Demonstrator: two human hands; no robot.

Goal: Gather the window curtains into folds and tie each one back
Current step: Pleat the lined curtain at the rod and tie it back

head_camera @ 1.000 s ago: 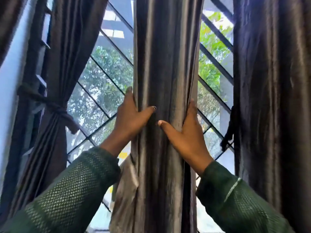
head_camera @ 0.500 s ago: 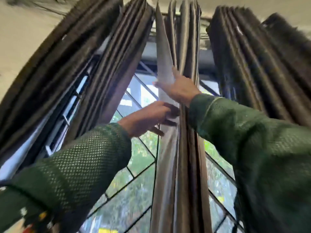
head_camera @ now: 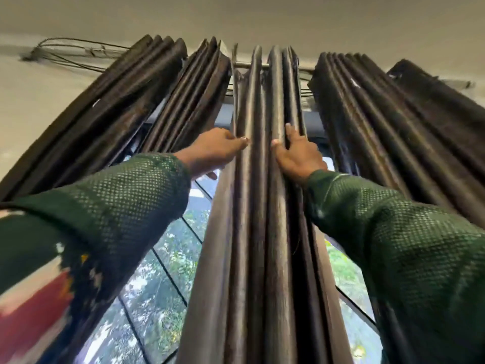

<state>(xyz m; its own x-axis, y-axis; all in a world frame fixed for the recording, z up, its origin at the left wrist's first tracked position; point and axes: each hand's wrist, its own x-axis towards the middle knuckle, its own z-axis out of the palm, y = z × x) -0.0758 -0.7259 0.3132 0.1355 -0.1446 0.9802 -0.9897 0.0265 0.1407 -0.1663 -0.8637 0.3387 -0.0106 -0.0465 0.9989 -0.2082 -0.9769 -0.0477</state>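
I look up along a dark brown middle curtain (head_camera: 258, 206) that hangs in narrow pleats from a rod (head_camera: 242, 64). My left hand (head_camera: 214, 151) grips the pleats on its left side, thumb across the front and fingers curled behind the fabric. My right hand (head_camera: 295, 152) holds the right side high up, thumb on a front pleat and index finger pushed into a fold. Both arms wear green mesh sleeves. The lower curtain ends and any tie-backs are out of view.
Further pleated brown curtains hang at the left (head_camera: 126, 106), beside it (head_camera: 194, 95) and at the right (head_camera: 380, 122). Behind them is a window with diagonal bars (head_camera: 168, 274) and trees outside. Loose wires (head_camera: 68, 52) run along the ceiling edge.
My view tilted upward from mid-curtain to the rod. Both hands moved up the middle curtain; the left rose level with the right, and they now clasp its two sides near the top.
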